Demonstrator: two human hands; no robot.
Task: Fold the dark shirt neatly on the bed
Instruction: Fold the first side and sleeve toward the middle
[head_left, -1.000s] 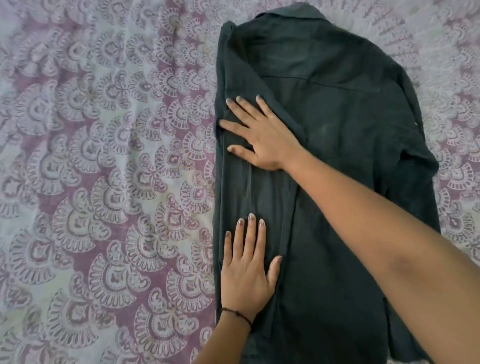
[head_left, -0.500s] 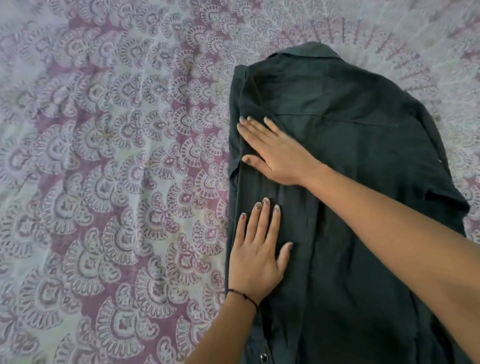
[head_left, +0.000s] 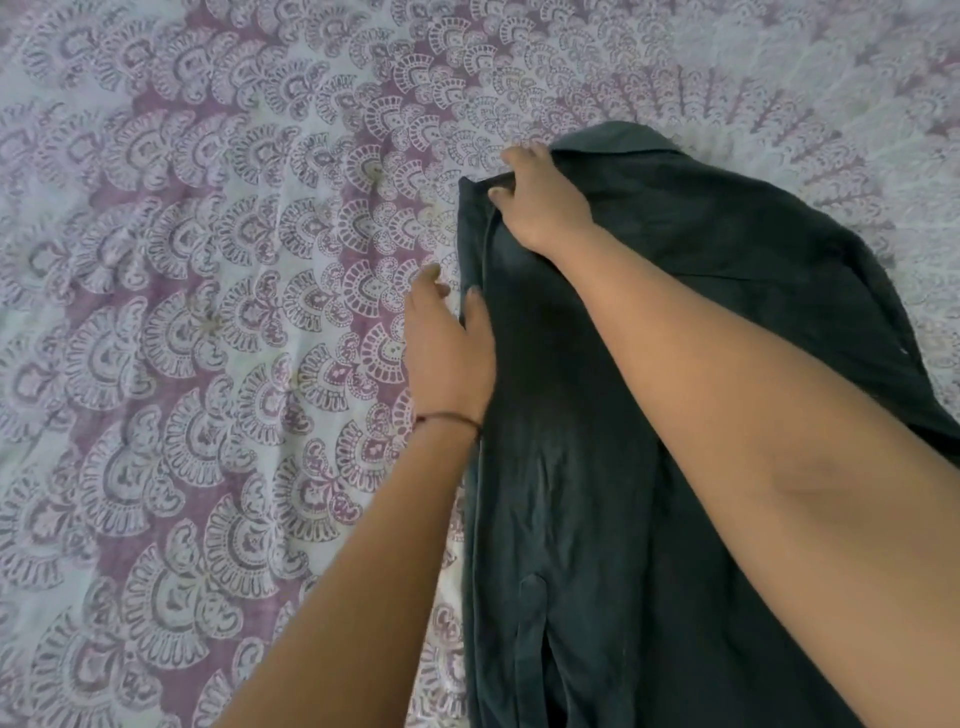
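- A dark shirt (head_left: 675, 364) lies flat on a purple-and-white patterned bedspread (head_left: 156, 312). It fills the view from the centre toward 5 o'clock, with the collar at its 12 o'clock end.
- The right hand (head_left: 540, 208) is at the shirt's 11 o'clock corner, fingers curled round the folded edge beside the collar.
- The left hand (head_left: 447, 343), with a thin bracelet (head_left: 449, 418) on its wrist, pinches the shirt's 9 o'clock edge — thumb on the fabric, fingers on the bedspread side.
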